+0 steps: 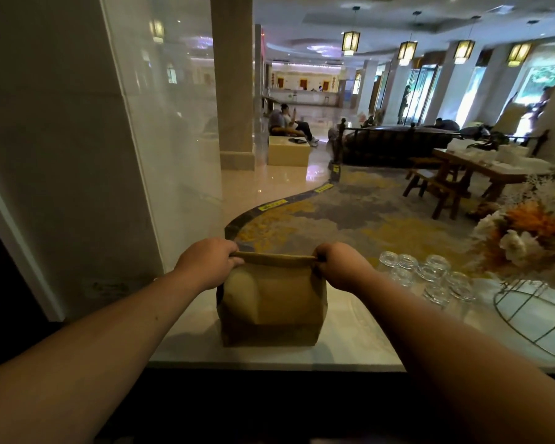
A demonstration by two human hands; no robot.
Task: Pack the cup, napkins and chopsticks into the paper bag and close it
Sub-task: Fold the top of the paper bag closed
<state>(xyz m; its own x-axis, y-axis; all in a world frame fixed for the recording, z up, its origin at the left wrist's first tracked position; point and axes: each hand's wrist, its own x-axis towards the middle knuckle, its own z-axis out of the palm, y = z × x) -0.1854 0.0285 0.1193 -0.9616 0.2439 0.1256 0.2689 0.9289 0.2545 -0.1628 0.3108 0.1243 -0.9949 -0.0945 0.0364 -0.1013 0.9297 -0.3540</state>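
The paper bag (pixel 271 302) stood upright on the pale tabletop (pixel 359 341), near its front edge, with its mouth already pressed flat into a folded band along the top. The left hand (pixel 205 262) was clamped on the left end of that band and the right hand (pixel 342 265) on the right end, each with the fingers curled over the far side and the thumb on the near side. The cup, napkins and chopsticks were not to be seen; judging by the bulging sides, they were probably inside already.

The step in hand looked like the closing fold. To do it well, both ends should be turned down together and level, so the band stays straight and the crease runs flat across, with the bag kept seated on the tabletop rather than lifted. A firm pinch at each corner would help the fold hold.

A group of clear drinking glasses (pixel 426 274) stood just to the right of the right hand, and a flower arrangement (pixel 526 235) beyond them, so the right elbow wanted watching.
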